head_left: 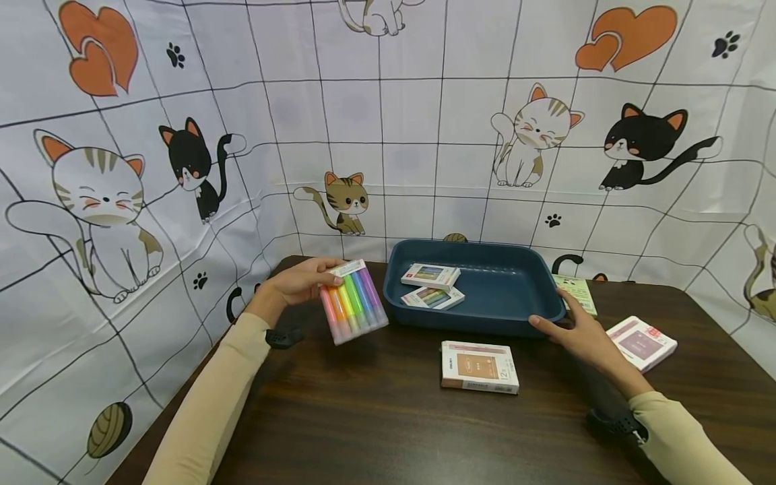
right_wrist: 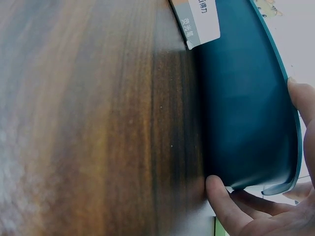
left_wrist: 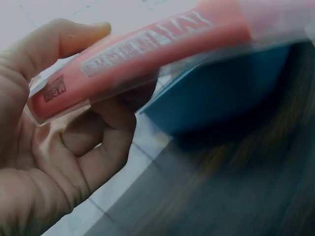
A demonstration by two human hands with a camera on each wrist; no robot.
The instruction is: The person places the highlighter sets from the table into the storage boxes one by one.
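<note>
My left hand [head_left: 306, 279] pinches a clear pack of highlighters [head_left: 354, 303], its pens running from pink through yellow and green to purple. The pack is held up beside a dark blue tray [head_left: 479, 325], to the tray's left. In the left wrist view the pink highlighter [left_wrist: 147, 54] lies between thumb and curled fingers. My right hand [head_left: 578, 333] holds the tray's near right corner, thumb on the front wall and fingers round the side. Inside the tray, at its left, a small flat box [head_left: 430, 275] partly overlaps a second one [head_left: 433, 298].
In front of the tray a white box with an orange-brown panel [head_left: 479, 367] lies on the dark wooden table [head_left: 364, 431]. A white box with a mauve panel [head_left: 641, 343] and a green card or pack [head_left: 578, 295] lie at the right. A cat-patterned curtain [head_left: 412, 135] surrounds the table.
</note>
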